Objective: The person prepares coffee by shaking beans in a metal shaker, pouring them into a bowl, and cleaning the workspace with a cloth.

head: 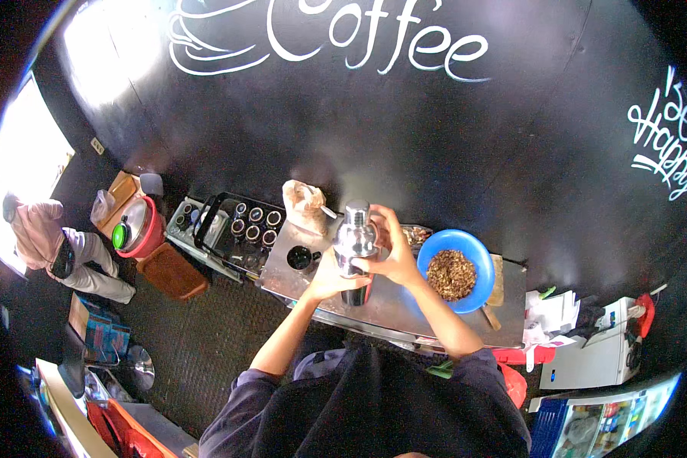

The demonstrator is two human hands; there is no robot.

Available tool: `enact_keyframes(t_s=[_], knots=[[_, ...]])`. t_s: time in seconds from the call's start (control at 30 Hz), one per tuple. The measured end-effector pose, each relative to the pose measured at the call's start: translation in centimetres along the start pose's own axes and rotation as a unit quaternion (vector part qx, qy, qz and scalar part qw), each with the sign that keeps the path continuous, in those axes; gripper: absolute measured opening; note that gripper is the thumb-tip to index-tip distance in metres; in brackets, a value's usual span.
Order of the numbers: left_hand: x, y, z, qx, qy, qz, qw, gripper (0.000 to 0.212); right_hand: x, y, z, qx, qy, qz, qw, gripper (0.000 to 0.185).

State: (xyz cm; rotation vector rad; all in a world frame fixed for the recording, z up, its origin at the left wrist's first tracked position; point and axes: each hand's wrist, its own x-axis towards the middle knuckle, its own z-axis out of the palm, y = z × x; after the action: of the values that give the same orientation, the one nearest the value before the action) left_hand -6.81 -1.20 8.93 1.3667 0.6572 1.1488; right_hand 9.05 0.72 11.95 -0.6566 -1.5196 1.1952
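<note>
A metal cocktail shaker [356,237] with its cap on is held upright over the steel counter [389,312]. My left hand [333,277] grips its lower body, while my right hand [394,246] curves around its upper right side. Left of the shaker stands a dark cup [300,257] with a handle. Behind the cup is a crumpled paper bag [303,206]. To the right, a blue plastic bowl [485,257] holds brown, chopped or crumbly pieces [451,276]. What lies inside the shaker is hidden.
A black crate [229,240] of several lidded jars adjoins the counter's left end. A wooden handle [491,316] lies beside the bowl. Farther left are a red tub [156,229] and another person [46,240] by the bright opening. A black wall rises behind the counter.
</note>
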Motion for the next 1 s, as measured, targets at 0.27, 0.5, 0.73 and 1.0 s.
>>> enact_keyframes(t_s=[0.27, 0.5, 0.73, 1.0], knots=[[0.3, -0.4, -1.1, 0.201, 0.038, 0.042, 0.978, 0.077, 1.0, -0.1, 1.3, -0.054, 0.034, -0.034, 0.997, 0.081], [1.1, -0.7, -3.4, 0.149, 0.03, 0.037, 0.988, 0.061, 3.5, 1.2, 1.2, -0.049, -0.045, -0.008, 0.998, 0.082], [1.7, -0.3, -5.7, 0.053, -0.046, 0.049, 0.996, 0.065, 5.8, 3.4, 0.5, -0.085, -0.158, 0.004, 0.984, 0.084], [2.8, 0.4, -9.2, 0.009, -0.104, -0.01, 0.994, 0.066, 8.9, 7.8, 0.3, -0.001, -0.232, 0.031, 0.972, 0.084]])
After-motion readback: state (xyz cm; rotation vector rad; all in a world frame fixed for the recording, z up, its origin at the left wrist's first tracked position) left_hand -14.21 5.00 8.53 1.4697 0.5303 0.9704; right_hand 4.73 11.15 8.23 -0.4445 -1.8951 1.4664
